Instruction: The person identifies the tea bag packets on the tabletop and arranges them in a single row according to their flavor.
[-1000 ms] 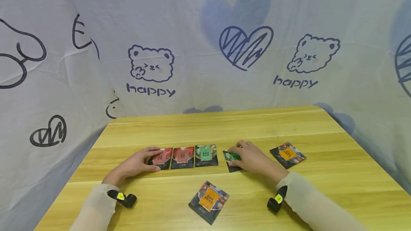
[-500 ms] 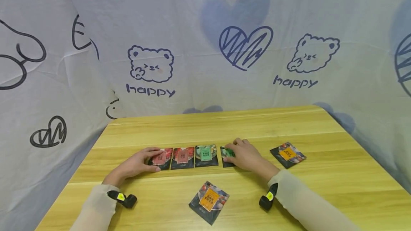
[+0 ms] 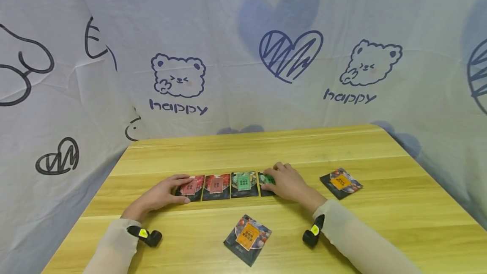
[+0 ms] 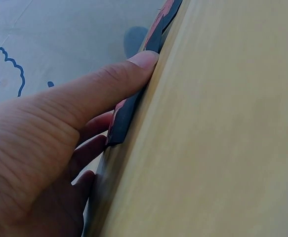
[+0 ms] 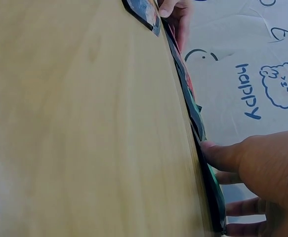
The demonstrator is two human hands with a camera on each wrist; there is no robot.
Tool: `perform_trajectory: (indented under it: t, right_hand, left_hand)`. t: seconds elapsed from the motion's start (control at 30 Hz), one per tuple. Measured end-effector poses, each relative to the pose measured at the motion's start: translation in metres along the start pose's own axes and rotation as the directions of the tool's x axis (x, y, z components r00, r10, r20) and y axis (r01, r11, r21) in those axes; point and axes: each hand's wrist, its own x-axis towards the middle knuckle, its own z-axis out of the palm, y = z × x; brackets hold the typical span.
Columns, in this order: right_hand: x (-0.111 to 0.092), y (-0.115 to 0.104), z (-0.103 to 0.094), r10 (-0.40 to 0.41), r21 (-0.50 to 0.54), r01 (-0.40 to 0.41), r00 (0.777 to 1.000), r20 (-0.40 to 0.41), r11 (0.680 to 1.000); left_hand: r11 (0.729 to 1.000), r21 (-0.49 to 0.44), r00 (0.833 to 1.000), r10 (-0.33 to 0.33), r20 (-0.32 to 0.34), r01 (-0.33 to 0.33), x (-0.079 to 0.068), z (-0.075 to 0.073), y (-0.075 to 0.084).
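A row of flat dark sachets lies across the table. My left hand (image 3: 161, 193) rests on the leftmost red-labelled sachet (image 3: 195, 188), its thumb along the near edge and fingers at the far side. Beside it lie a second red-labelled sachet (image 3: 217, 187) and a green-labelled sachet (image 3: 244, 184). At the row's right end, my right hand (image 3: 288, 184) holds another green-labelled sachet (image 3: 264, 178) between thumb and fingers, flat and close beside its neighbour. The hand covers most of it. In the right wrist view, the thumb touches this sachet's edge (image 5: 210, 185).
One orange-labelled sachet (image 3: 248, 239) lies tilted near the front middle of the wooden table (image 3: 182, 240). Another orange-labelled sachet (image 3: 341, 183) lies askew to the right of my right hand. A printed white cloth (image 3: 236, 75) hangs behind and around the table.
My right hand has slid the green-labelled sachet left and straightened it, narrowing the gap to the row. My left hand and the other sachets have stayed put.
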Motion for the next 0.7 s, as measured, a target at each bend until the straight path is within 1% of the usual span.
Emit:
perform_trajectory:
  t: [0.27,0.47,0.7]
  right_hand:
    - [0.0023,-0.0027,0.0010,0.028,-0.004,-0.028,1.000,0.004,1.000]
    - [0.0014,-0.0037,0.0016,0.030,0.000,-0.030,1.000,-0.004,1.000]
    - [0.0025,-0.0036,0.0025,0.038,0.000,-0.038,0.999,-0.005,0.999]
  left_hand:
    - [1.000,-0.008,1.000,0.011,-0.005,-0.011,-0.0003,0.0004,0.0007]
    - [1.000,-0.007,1.000,0.022,-0.008,-0.022,-0.0006,0.0016,-0.0004]
    - [1.000,-0.005,1.000,0.021,-0.010,-0.021,-0.0002,0.0015,-0.0016]
